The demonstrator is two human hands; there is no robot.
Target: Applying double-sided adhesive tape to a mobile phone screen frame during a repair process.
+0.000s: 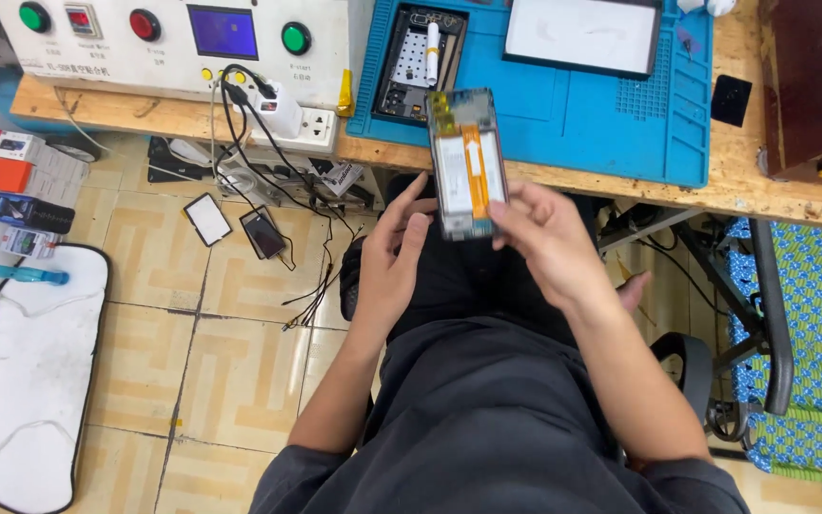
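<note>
My right hand (544,238) holds an opened phone (466,162) upright over my lap, its back cover off so the white battery, an orange flex strip and the circuit board show. Fingers grip its lower right edge. My left hand (394,257) sits just left of the phone's bottom, fingers apart and loosely curled, fingertips close to the lower left corner; contact with the phone is unclear. Both hands hover in front of the wooden bench edge (563,181).
A blue work mat (573,105) on the bench carries a phone frame with a white tube (420,57) and a white panel (582,33). A white machine with buttons (173,38) stands at left. Cables, two phones (264,233) and boxes lie on the tiled floor. A patterned chair (801,333) is at right.
</note>
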